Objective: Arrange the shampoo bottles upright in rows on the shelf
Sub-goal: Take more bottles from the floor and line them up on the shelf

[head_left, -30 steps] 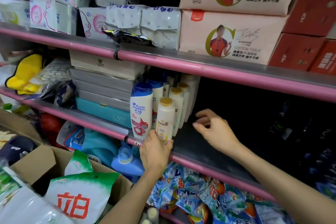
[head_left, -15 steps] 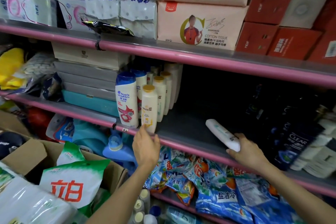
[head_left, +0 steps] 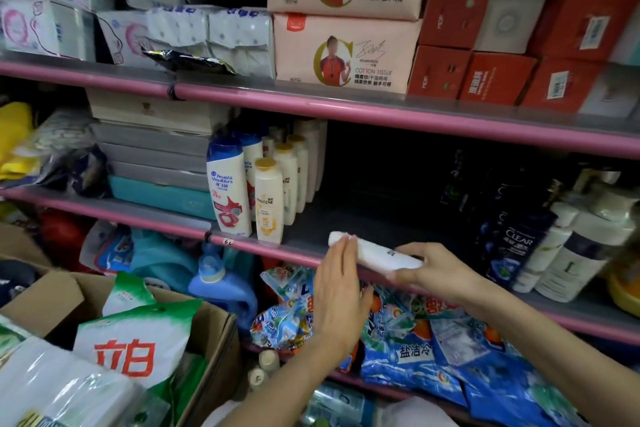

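A white shampoo bottle (head_left: 377,255) lies on its side over the front edge of the middle shelf (head_left: 311,232). My right hand (head_left: 434,270) grips its right end. My left hand (head_left: 337,291) is flat and open, its fingertips against the bottle's left end. To the left, a blue-capped Head & Shoulders bottle (head_left: 229,185) and a gold-capped Pantene bottle (head_left: 268,199) stand upright at the shelf front, with rows of matching bottles behind them. Dark Clear bottles (head_left: 512,246) and white bottles (head_left: 575,253) stand or lean at the right.
Stacked flat boxes (head_left: 156,152) fill the shelf left of the rows. Tissue packs (head_left: 343,52) and red boxes (head_left: 495,76) sit on the shelf above. Detergent bags (head_left: 412,333) and a blue jug (head_left: 221,284) lie below. A cardboard box (head_left: 214,357) with bags stands at lower left.
My left hand let go of the Pantene bottle and moved right to the white bottle. My right hand picked up the white bottle and carried it leftward over the shelf edge.
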A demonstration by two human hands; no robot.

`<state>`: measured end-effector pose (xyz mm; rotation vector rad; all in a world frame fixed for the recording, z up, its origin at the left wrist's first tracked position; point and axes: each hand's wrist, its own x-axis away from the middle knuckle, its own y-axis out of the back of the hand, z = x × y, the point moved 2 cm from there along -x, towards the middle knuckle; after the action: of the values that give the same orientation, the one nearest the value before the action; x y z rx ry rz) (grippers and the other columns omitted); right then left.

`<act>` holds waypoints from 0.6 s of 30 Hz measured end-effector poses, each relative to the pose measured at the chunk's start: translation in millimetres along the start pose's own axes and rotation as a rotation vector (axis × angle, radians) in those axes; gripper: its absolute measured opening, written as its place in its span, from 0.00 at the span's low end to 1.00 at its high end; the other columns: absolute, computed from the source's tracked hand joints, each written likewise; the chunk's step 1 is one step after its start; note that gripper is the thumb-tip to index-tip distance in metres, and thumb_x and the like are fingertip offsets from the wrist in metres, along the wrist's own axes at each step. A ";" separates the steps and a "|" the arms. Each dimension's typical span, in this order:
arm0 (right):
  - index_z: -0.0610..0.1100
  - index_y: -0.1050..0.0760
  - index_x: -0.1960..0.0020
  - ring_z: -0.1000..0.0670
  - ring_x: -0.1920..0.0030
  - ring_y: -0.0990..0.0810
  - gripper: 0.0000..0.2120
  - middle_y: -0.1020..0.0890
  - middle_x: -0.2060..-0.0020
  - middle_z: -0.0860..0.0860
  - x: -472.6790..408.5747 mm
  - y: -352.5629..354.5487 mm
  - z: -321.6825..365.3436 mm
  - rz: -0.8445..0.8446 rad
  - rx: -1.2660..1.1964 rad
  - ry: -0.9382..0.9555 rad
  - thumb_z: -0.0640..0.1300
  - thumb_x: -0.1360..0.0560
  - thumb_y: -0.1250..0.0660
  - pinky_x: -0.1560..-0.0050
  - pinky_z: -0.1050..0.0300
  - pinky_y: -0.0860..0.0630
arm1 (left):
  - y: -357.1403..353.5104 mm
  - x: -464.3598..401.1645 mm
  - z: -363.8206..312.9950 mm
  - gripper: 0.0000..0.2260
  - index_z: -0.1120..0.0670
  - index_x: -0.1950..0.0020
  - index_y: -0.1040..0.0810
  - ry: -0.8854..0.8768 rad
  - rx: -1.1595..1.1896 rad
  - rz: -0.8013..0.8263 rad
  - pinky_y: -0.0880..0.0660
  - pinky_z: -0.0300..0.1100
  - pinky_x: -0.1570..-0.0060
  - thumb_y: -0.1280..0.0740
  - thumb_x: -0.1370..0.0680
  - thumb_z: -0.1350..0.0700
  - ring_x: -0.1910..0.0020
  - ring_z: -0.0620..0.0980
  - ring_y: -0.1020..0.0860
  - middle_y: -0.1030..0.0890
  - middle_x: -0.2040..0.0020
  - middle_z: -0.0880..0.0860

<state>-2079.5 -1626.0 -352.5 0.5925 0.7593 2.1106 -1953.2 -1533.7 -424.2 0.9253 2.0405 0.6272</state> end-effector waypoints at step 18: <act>0.43 0.19 0.43 0.51 0.64 0.19 0.22 0.15 0.54 0.45 83.3 11.2 34.5 0.356 -0.966 -0.141 0.58 0.26 0.38 0.63 0.61 0.20 | 69.9 23.2 -24.0 0.24 0.55 0.50 0.22 -0.246 -0.139 -0.137 0.39 0.38 0.73 0.20 0.44 0.62 0.67 0.52 0.22 0.22 0.63 0.50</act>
<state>-2111.3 -1553.6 -307.6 0.3297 -0.4998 2.3890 -1955.2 -1475.5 -373.2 0.7352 1.7996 0.5451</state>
